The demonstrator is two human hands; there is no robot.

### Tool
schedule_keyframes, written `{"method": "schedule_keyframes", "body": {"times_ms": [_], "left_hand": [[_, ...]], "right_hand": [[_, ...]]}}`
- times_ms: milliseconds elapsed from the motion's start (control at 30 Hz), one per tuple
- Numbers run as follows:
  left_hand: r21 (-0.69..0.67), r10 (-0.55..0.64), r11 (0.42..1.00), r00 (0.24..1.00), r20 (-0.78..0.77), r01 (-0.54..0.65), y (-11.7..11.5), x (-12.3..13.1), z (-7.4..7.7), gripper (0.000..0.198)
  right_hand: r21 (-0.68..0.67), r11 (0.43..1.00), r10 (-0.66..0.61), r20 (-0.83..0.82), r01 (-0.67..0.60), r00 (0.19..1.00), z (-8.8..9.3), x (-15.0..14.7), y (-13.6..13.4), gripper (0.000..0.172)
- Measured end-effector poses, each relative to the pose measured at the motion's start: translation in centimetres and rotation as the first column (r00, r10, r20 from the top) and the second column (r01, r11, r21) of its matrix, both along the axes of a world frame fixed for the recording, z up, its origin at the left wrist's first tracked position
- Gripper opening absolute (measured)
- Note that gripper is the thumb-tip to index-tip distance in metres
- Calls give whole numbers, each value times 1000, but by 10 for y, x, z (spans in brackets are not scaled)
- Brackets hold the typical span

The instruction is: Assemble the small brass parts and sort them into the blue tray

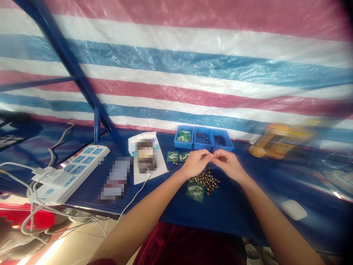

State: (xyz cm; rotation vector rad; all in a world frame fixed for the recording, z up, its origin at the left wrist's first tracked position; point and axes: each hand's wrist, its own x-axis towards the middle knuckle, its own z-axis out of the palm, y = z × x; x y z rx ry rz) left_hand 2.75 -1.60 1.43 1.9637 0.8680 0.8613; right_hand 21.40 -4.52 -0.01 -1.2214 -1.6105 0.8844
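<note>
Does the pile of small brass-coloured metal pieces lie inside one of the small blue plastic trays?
No, the brass-coloured pile lies loose on the dark blue tabletop, with a small square green packet at its near edge.

Looks like shiny brassy metal on the parts [210, 179], smooth plastic on the bins [203, 145], see-through plastic on the packets [195, 190], kinda crinkly, glossy plastic on the tarp [193, 53].

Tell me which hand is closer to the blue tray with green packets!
Left: the left hand is just in front and right of the blue tray; the right hand is farther right.
</note>
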Motion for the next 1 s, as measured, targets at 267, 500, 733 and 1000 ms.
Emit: {"method": "schedule_keyframes", "body": {"times_ms": [267,500,733,1000], "left_hand": [[-60,-2,998,999,35,4,4,2,-4,32],[-94,3,996,1000,30,-1,6,2,-9,28],[-154,-46,987,998,32,50,6,1,-9,27],[-149,1,989,996,95,13,6,1,-8,35]], "right_hand": [[55,998,-33,69,29,997,-5,0,0,24],[64,998,7,66,-11,998,-1,2,-1,37],[56,998,-16,108,10,994,-2,4,1,32],[-6,999,33,20,-33,999,0,3,2,37]]}}
